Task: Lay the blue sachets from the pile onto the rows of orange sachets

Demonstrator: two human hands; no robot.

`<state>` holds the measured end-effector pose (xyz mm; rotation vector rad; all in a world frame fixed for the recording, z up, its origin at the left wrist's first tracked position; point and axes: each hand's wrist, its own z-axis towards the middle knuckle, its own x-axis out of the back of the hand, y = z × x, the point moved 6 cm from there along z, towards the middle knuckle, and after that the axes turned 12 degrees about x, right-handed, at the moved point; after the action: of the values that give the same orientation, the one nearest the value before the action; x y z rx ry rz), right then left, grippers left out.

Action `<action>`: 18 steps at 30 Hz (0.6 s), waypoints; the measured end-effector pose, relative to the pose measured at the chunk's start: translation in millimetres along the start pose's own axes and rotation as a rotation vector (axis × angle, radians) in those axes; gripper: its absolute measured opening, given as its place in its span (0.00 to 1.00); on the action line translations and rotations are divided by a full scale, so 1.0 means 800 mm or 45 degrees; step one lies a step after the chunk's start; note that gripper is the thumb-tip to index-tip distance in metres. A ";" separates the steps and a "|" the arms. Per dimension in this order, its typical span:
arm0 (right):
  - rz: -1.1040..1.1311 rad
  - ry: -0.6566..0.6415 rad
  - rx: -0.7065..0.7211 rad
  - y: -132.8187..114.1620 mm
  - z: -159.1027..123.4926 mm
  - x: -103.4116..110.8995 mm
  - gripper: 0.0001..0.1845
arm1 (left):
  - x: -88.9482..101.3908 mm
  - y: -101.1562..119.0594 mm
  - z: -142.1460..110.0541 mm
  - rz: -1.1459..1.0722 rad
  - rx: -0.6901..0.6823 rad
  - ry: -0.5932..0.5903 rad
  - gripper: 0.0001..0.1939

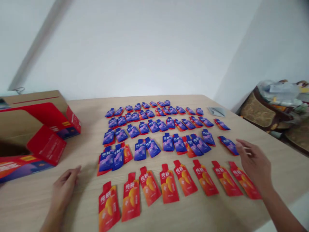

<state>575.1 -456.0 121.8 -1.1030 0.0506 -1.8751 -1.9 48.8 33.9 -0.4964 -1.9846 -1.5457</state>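
Note:
My left hand (65,184) rests on the table left of the pouches, fingers loosely bent and a little apart, with nothing in it. At the right, my right hand (255,162) reaches in with thumb and forefinger a little apart. Its fingertips are at the near end of a purple-blue pouch (228,144), which lies flat; whether they touch it is unclear. Below that hand lies a red-orange pouch (243,180), the last in a front row of several such pouches (169,185). Behind it are rows of purple-blue pouches (140,150), many overlapping red ones.
Two open red-and-blue cardboard boxes (48,145) stand at the left of the wooden table (87,106). A flat grey packet (216,111) lies at the back right. Beyond the right edge is a patterned chair (254,111) with plastic bags (277,91). A white wall (145,48) rises behind.

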 end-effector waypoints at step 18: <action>0.763 -0.479 0.783 -0.342 -0.213 -0.064 0.15 | -0.010 -0.029 0.006 -0.588 -0.355 -0.224 0.22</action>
<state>274.9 -329.1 109.1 -0.8568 -0.3519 -1.0224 -10.9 48.1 10.5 -0.2997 -2.1286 -2.1463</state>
